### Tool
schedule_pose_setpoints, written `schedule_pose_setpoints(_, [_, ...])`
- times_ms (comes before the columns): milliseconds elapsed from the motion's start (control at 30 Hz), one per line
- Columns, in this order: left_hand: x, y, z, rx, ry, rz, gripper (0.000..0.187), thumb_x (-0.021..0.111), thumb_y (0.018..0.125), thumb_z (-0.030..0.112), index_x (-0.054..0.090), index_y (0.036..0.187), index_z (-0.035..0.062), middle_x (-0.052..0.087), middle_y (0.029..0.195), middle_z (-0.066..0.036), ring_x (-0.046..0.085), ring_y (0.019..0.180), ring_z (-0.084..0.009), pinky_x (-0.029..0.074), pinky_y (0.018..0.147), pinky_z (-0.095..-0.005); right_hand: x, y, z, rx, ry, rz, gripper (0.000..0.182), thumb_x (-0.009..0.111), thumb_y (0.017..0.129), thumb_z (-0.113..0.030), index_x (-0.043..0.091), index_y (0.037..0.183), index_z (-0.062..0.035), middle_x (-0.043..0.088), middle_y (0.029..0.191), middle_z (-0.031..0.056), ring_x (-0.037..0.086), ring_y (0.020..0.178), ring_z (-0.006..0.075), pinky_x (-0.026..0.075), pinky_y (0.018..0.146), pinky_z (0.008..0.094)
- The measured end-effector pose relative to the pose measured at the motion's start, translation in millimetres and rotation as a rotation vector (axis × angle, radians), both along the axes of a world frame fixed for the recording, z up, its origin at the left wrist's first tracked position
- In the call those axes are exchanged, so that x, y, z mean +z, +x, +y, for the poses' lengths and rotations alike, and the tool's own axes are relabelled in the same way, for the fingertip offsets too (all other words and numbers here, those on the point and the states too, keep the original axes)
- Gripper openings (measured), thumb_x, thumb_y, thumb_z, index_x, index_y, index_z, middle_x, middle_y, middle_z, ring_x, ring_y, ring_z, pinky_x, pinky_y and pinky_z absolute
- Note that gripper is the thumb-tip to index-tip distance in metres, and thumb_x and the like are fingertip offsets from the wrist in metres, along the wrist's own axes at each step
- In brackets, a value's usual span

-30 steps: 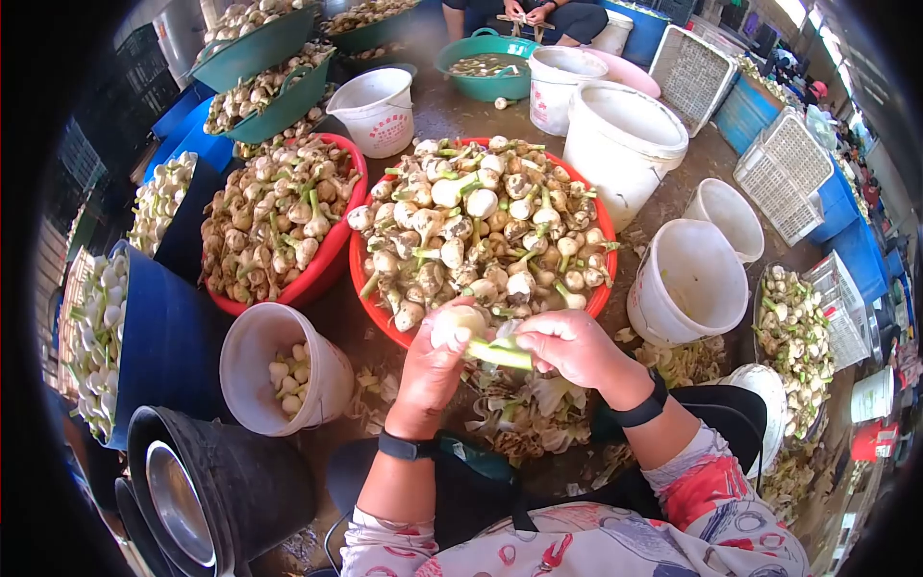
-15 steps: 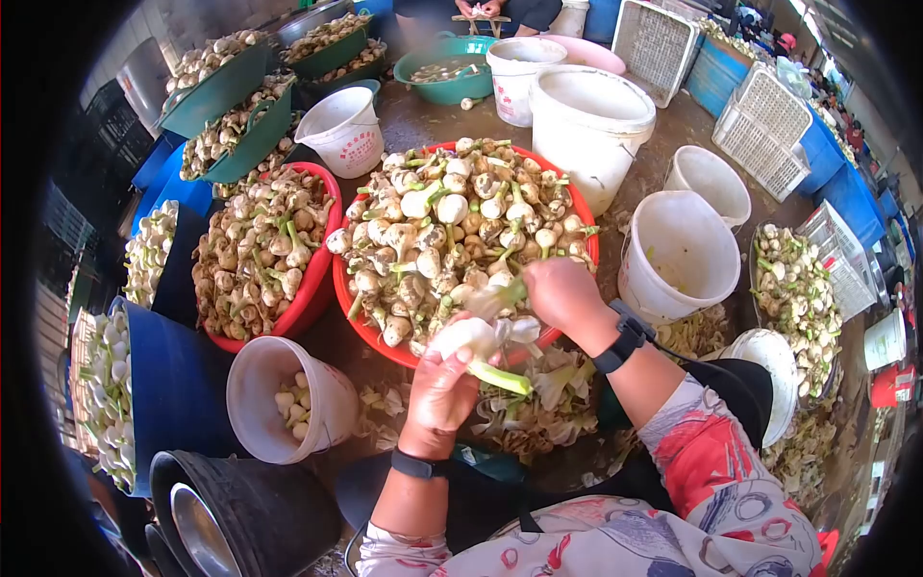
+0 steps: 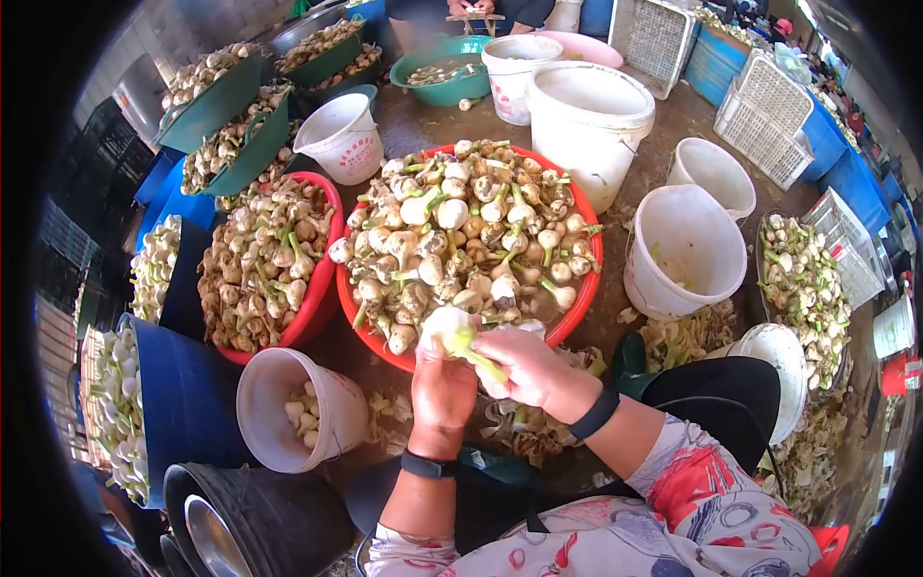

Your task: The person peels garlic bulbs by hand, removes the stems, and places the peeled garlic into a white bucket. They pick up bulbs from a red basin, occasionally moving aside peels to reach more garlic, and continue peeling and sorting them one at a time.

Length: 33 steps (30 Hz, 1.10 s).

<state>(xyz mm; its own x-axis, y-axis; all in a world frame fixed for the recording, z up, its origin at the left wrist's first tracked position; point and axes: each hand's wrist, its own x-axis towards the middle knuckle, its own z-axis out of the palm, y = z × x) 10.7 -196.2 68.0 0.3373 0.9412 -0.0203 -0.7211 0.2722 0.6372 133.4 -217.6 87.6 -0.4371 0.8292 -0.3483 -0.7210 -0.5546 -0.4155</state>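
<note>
My left hand (image 3: 442,389) is closed around a pale, peeled-looking garlic bulb (image 3: 450,327) near the front rim of a red basin. Its green stem (image 3: 487,365) slants down to the right. Against that stem, my right hand (image 3: 527,363) has its fingers pressed closed, touching the bulb's lower side; the exact grip of the fingertips is partly hidden. Just beyond both hands, unpeeled garlic (image 3: 452,212) is heaped in the red basin (image 3: 588,288). Below the right hand lie loose garlic skins (image 3: 534,433), partly covered by the forearm.
A white bucket (image 3: 336,409) with a few peeled bulbs stands at left, beside a blue barrel (image 3: 187,404). Another red basin (image 3: 325,260) of garlic is behind it. White buckets (image 3: 683,255) stand at right. Across the way, a person's hands (image 3: 473,8) show near a green basin (image 3: 452,91).
My right hand has come down and left from over the basin to the bulb's stem. The peel strips it was pulling are out of its fingers. My left hand still holds the bulb, turned slightly.
</note>
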Motion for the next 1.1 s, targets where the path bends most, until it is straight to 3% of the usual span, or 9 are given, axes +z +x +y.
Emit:
schedule_pose_setpoints(133, [0.3,-5.4,-0.7,-0.035,-0.169,-0.161,0.037,0.036,0.089,0.030,0.043,0.112,0.0022,0.053,0.106,-0.014,0.051,0.098,-0.0266,0.038,0.089,-0.0390,5.5,-2.4,-0.3,0.025,0.246,-0.339,0.020,0.049,0.083,-0.021,0.053,0.074,-0.0040,0.047,0.053,-0.0003,0.044,0.044,0.0068,0.034,0.041,0.0207])
schedule_pose_setpoints(200, [10.2,-7.7,0.1,-0.063,-0.299,-0.258,0.037,0.036,0.089,0.030,0.043,0.112,0.0020,0.052,0.106,-0.016,0.050,0.099,-0.0267,0.038,0.090,-0.0394,14.2,-1.0,-1.1,0.149,0.625,-1.064,0.022,0.048,0.084,-0.018,0.051,0.069,-0.0023,0.046,0.054,-0.0019,0.042,0.048,0.0055,0.033,0.043,0.0215])
schedule_pose_setpoints(400, [7.2,-37.5,19.3,0.076,-0.351,-0.531,0.030,0.045,0.083,0.025,0.049,0.101,0.0001,0.055,0.093,-0.014,0.055,0.079,-0.0234,0.050,0.065,-0.0302,39.2,35.8,-26.2,0.734,0.848,-0.764,0.023,0.051,0.079,-0.023,0.057,0.074,-0.0014,0.053,0.057,0.0074,0.049,0.055,0.0095,0.039,0.051,0.0272])
schedule_pose_setpoints(433, [6.2,-36.7,18.3,0.124,-0.351,-0.428,0.032,0.046,0.083,0.027,0.049,0.101,0.0000,0.056,0.092,-0.014,0.055,0.080,-0.0239,0.050,0.065,-0.0306,25.0,40.0,-18.9,0.775,0.993,-1.216,0.024,0.052,0.077,-0.025,0.060,0.078,-0.0022,0.057,0.063,0.0125,0.052,0.055,0.0160,0.041,0.054,0.0292])
schedule_pose_setpoints(467, [6.4,-31.7,16.2,0.164,-0.348,-0.327,0.034,0.046,0.083,0.028,0.049,0.101,0.0000,0.056,0.092,-0.014,0.055,0.081,-0.0245,0.050,0.066,-0.0310,21.3,41.7,-13.3,0.908,0.736,-1.760,0.025,0.053,0.076,-0.026,0.060,0.074,-0.0030,0.058,0.067,0.0159,0.055,0.059,0.0251,0.042,0.055,0.0314])
schedule_pose_setpoints(533, [11.3,-14.4,6.3,0.107,-0.424,-0.173,0.032,0.044,0.084,0.033,0.050,0.101,0.0059,0.057,0.094,-0.008,0.055,0.085,-0.0239,0.048,0.072,-0.0338,16.6,43.5,-12.3,0.381,0.736,-2.137,0.024,0.052,0.077,-0.027,0.058,0.073,-0.0041,0.057,0.067,0.0154,0.055,0.063,0.0301,0.043,0.055,0.0344])
schedule_pose_setpoints(600, [1.0,-7.7,2.7,0.030,-0.416,-0.162,0.030,0.044,0.084,0.032,0.049,0.100,0.0073,0.056,0.093,-0.006,0.055,0.085,-0.0224,0.047,0.071,-0.0333,25.7,26.6,-9.3,-0.085,0.634,-1.596,0.024,0.052,0.078,-0.028,0.056,0.073,-0.0042,0.056,0.065,0.0155,0.056,0.063,0.0316,0.043,0.055,0.0368])
schedule_pose_setpoints(833, [2.2,1.7,-6.3,0.082,-0.371,-0.119,0.032,0.037,0.087,0.038,0.047,0.103,0.0113,0.055,0.097,-0.002,0.054,0.087,-0.0172,0.045,0.071,-0.0311,24.5,13.2,-4.7,-0.104,1.041,-1.549,0.016,0.048,0.079,-0.014,0.047,0.072,-0.0005,0.050,0.064,0.0186,0.050,0.062,0.0371,0.039,0.053,0.0410])
schedule_pose_setpoints(1100, [-1.5,-0.2,-1.0,0.042,-0.414,-0.208,0.035,0.037,0.087,0.041,0.049,0.101,0.0112,0.056,0.093,-0.002,0.054,0.082,-0.0173,0.044,0.068,-0.0309,18.0,7.0,-1.3,-0.165,1.048,-1.667,0.015,0.050,0.078,-0.014,0.046,0.069,-0.0025,0.051,0.060,0.0157,0.051,0.056,0.0341,0.040,0.049,0.0401])
